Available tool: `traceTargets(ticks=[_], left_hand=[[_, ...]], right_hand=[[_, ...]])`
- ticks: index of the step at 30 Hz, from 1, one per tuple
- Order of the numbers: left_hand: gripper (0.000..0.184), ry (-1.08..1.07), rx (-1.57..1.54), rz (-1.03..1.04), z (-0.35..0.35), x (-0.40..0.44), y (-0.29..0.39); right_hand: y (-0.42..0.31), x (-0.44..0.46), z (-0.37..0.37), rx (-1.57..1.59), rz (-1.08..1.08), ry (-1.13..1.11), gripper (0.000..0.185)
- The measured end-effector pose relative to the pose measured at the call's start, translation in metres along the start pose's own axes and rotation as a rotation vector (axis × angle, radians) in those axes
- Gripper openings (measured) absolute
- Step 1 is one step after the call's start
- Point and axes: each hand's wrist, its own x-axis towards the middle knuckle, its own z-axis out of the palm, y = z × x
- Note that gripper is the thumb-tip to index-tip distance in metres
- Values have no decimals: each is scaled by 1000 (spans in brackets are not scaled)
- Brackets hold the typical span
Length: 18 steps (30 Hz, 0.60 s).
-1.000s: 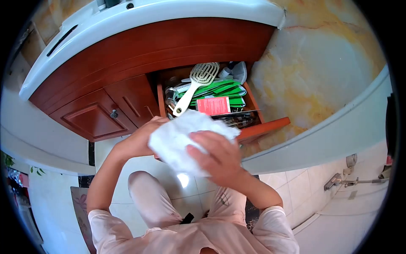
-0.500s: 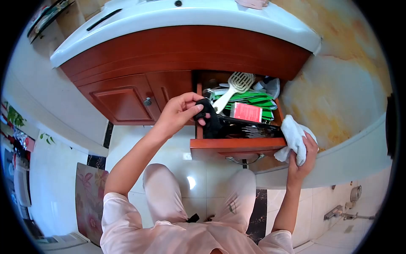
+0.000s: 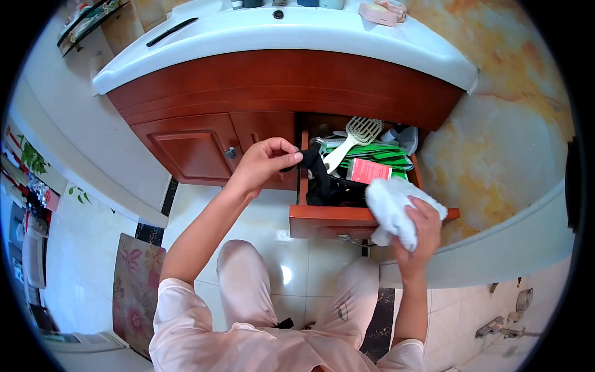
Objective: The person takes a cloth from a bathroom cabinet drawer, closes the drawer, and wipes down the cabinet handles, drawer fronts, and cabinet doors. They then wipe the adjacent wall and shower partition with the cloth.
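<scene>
My left hand (image 3: pixel 263 164) pinches one end of a soft black strip of fabric (image 3: pixel 320 180) between thumb and fingers. Its lower part hangs into the pulled-out drawer (image 3: pixel 325 218) at the left front corner. A white cloth (image 3: pixel 393 208) is bunched in my right hand (image 3: pixel 424 228), held over the right part of the drawer front. Behind the cloth lie a pink-red box (image 3: pixel 365 170), green packets (image 3: pixel 378 154) and a pale vented hairbrush (image 3: pixel 363 131) with its handle toward me. The cloth hides the drawer's front right contents.
Above the drawer is a white washbasin (image 3: pixel 266 36) with a dark slim object (image 3: pixel 172 31) and a pink item (image 3: pixel 379 15) on it. A closed cabinet door (image 3: pixel 186 149) is at left. A marbled wall (image 3: pixel 496 142) stands close on the right.
My right hand has moved the white cloth left, from beside the drawer's right corner to over its front. My left hand has drawn the black fabric up slightly, stretching it longer.
</scene>
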Motion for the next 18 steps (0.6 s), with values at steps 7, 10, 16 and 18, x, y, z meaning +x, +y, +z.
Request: traceTargets(ticks=[7, 10, 16, 18], left_hand=[[11, -286, 606, 557, 28, -4, -1], [13, -294, 983, 681, 33, -11, 18], [18, -439, 939, 659, 32, -3, 18], [21, -570, 794, 656, 30, 8, 6]], right_hand=[[18, -7, -20, -5, 113, 37, 46], [23, -9, -19, -3, 102, 55, 52], [22, -6, -11, 27, 153, 115, 48], [10, 0, 2, 13, 153, 94, 48]])
